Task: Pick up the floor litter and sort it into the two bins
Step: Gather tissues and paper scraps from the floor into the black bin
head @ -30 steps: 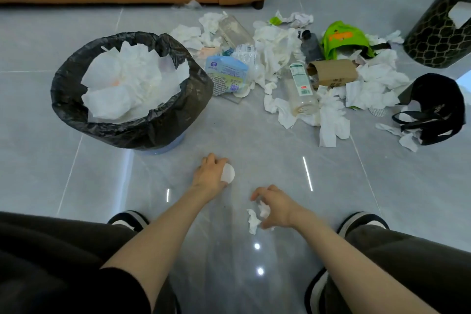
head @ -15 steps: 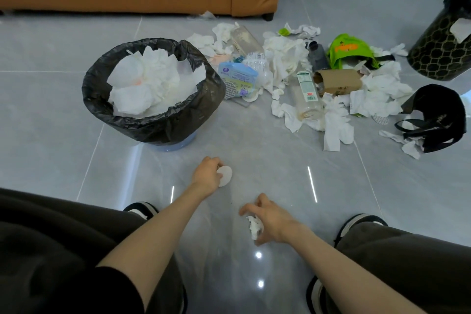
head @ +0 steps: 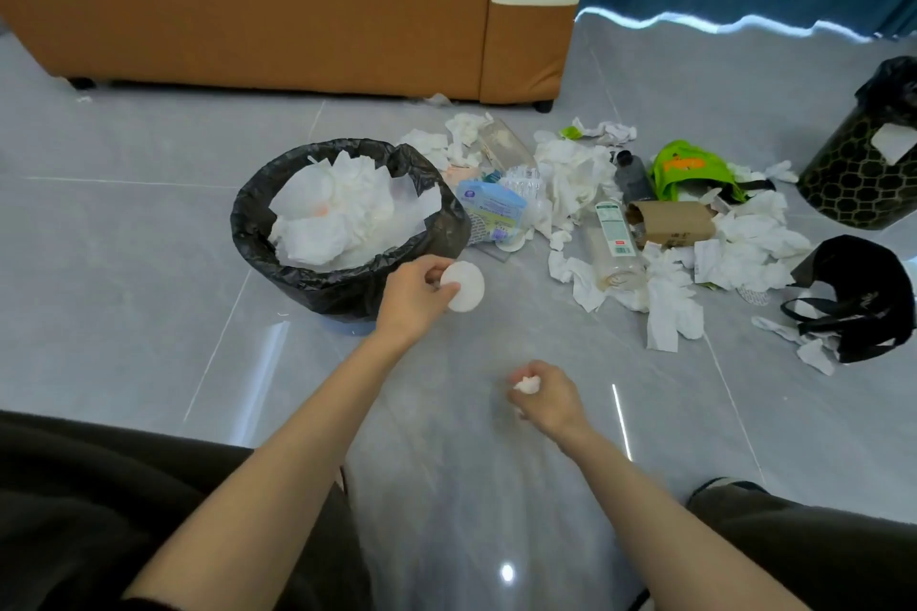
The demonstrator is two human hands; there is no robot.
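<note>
Hovering just beside the near rim of the black-lined round bin (head: 258,194) at 11 o'clock, a flat round white pad (head: 464,287) is pinched in the curled left hand (head: 417,300). A crumpled white tissue scrap (head: 527,385) is clenched in the right hand (head: 543,394) at 6 o'clock. If released short, the light pad could be deflected outside by the rim.

Glossy, smooth tiled floor (head: 149,263); crinkled, shiny black plastic bin liner (head: 347,293); soft matt paper tissues (head: 575,174); matt cardboard box (head: 675,223).

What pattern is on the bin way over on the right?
Gold honeycomb hexagons on black, on the patterned bin; seen in the head view.
</note>
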